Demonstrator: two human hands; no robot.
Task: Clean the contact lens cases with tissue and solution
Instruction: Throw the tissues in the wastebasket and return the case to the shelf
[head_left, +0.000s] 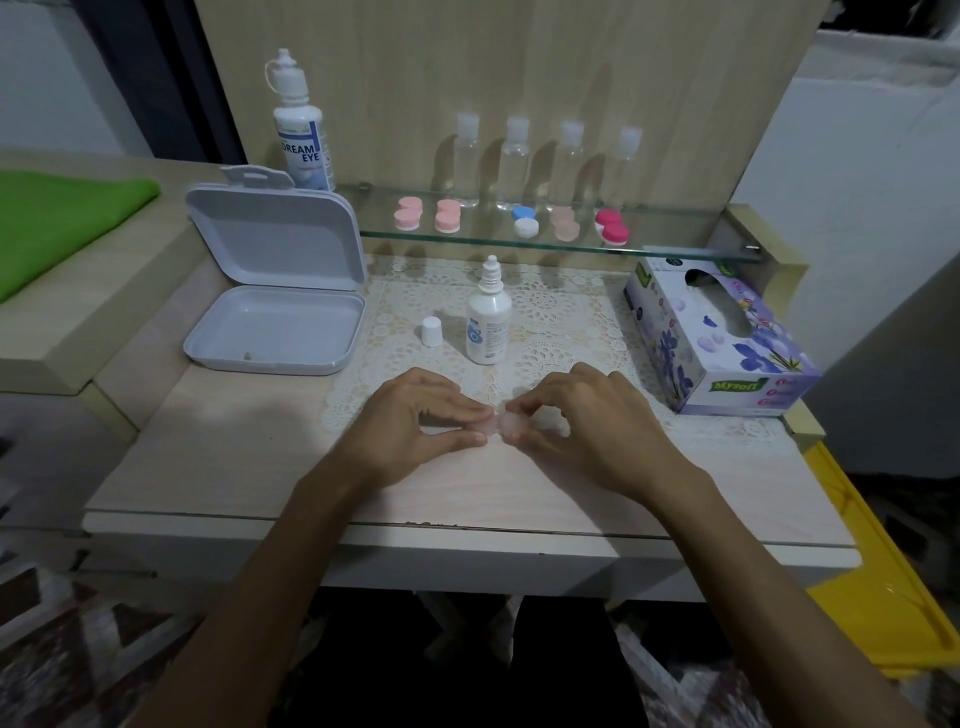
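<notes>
My left hand (415, 421) and my right hand (576, 421) meet over the table's middle and together pinch a small pale pink contact lens case (508, 422). Most of the case is hidden by my fingers. Just behind my hands stands a small solution bottle (488, 317) with its top off, and its white cap (431, 331) sits to its left. A purple floral tissue box (722, 338) lies at the right. Several more lens cases (511, 222) in pink, blue-and-white and red line the glass shelf.
An open white plastic box (275, 306) sits at the left. A tall Dream Eye bottle (301, 130) and several clear empty bottles (543, 161) stand along the back. A lace mat (561, 312) covers the table. A green cloth (57, 218) lies far left.
</notes>
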